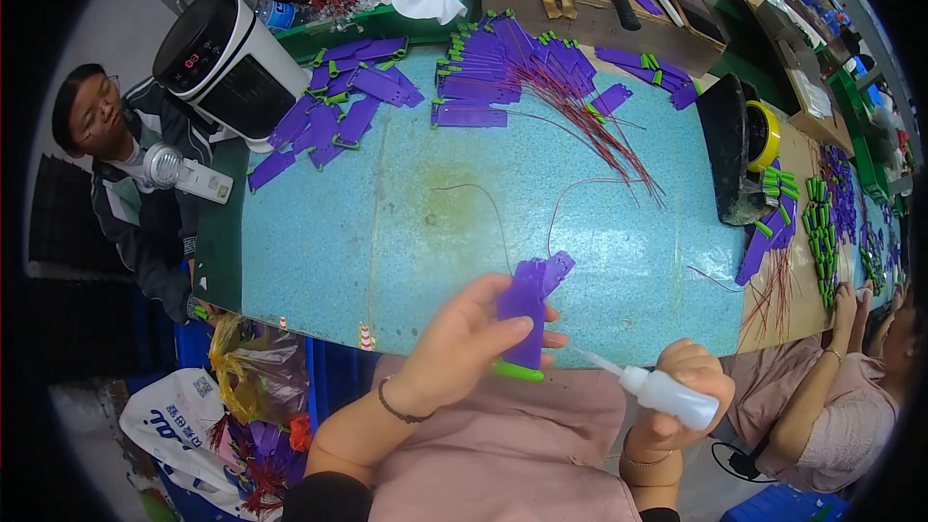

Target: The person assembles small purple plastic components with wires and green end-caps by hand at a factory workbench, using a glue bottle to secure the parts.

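Note:
My left hand (pixel 452 340) is closed on a flat purple plastic piece (pixel 524 311) with a green end (pixel 518 370), held over the table's near edge. A second purple piece (pixel 557 271) sticks out behind its upper end, and thin dark and red wires run up from there. Gripped in my right hand (pixel 698 372) is a small white squeeze bottle (pixel 680 400). Its thin nozzle (pixel 601 362) points left toward the purple piece, with a gap between them. Whether any liquid shows at the tip is too small to tell.
On the blue table (pixel 319 232), piles of purple pieces (pixel 483 77) with green ends and red wires (pixel 599 130) lie at the back. A white heater (pixel 253 63) stands back left, a black holder with yellow tape (pixel 763 135) at right. People (pixel 145 174) sit on both sides.

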Tool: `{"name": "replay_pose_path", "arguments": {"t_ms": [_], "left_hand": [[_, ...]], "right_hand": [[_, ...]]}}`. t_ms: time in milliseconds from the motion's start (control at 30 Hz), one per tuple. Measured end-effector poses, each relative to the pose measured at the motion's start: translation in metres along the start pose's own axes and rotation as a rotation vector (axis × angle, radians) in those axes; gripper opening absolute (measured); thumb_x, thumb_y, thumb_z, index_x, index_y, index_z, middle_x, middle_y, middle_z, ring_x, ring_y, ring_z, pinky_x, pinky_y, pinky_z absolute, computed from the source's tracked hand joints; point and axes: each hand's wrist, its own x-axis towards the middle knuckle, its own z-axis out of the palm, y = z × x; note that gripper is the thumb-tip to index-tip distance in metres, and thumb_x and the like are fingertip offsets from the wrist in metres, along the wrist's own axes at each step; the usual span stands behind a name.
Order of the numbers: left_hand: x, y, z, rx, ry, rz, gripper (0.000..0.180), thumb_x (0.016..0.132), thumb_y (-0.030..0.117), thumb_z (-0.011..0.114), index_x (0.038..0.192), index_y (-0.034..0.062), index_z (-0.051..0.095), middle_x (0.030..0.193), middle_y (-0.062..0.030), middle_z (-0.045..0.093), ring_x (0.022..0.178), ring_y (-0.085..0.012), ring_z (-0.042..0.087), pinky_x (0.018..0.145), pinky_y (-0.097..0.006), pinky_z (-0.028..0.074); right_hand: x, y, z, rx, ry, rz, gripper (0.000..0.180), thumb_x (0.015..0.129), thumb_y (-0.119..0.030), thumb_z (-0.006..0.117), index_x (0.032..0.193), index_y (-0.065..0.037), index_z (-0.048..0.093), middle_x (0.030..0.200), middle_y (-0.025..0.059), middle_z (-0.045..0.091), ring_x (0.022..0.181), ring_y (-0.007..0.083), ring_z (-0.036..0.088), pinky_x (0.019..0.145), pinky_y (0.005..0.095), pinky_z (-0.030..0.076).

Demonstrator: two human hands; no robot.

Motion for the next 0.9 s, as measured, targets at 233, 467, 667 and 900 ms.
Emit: {"name": "replay_pose_path", "arguments": {"t_ms": [233, 467, 667, 900], "left_hand": [[0.012, -0.015, -0.021, -0.346, -0.024, -0.017, 0.027, 0.096, 0.006, 0.051, 0.123, 0.0051, 0.049, 0.109, -0.0110, 0.058, 0.101, -0.0233, 0.062, 0.086, -0.041, 0.054], [0.017, -0.018, -0.026, -0.527, 0.034, -0.089, 0.026, 0.089, 0.002, 0.050, 0.114, 0.0059, 0.053, 0.099, -0.0057, 0.053, 0.091, -0.0157, 0.052, 0.078, -0.031, 0.045], [0.020, -0.020, -0.034, -0.621, -0.060, -0.072, 0.025, 0.086, 0.001, 0.050, 0.110, 0.0032, 0.054, 0.099, -0.0050, 0.052, 0.090, -0.0150, 0.051, 0.076, -0.029, 0.044], [0.021, -0.016, -0.037, -0.687, -0.084, -0.091, 0.025, 0.085, 0.000, 0.051, 0.110, 0.0015, 0.053, 0.099, -0.0048, 0.052, 0.089, -0.0145, 0.051, 0.076, -0.029, 0.045]], "right_hand": [[-0.009, 0.028, 0.004, 0.221, 0.401, 0.312, 0.053, 0.087, -0.049, 0.068, 0.105, -0.003, 0.049, 0.086, 0.0050, 0.052, 0.070, 0.0154, 0.050, 0.058, 0.0279, 0.042], [-0.016, 0.073, 0.001, 0.347, 0.510, 0.447, 0.035, 0.098, -0.034, 0.056, 0.110, -0.002, 0.052, 0.083, 0.0031, 0.053, 0.070, 0.0094, 0.047, 0.061, 0.0246, 0.038], [-0.016, 0.082, 0.000, 0.424, 0.549, 0.450, 0.031, 0.099, -0.031, 0.055, 0.108, -0.002, 0.054, 0.081, 0.0019, 0.053, 0.068, 0.0090, 0.045, 0.061, 0.0247, 0.037], [-0.014, 0.079, 0.002, 0.412, 0.593, 0.455, 0.032, 0.099, -0.033, 0.056, 0.105, -0.002, 0.055, 0.079, 0.0018, 0.052, 0.067, 0.0094, 0.044, 0.060, 0.0250, 0.036]]}}
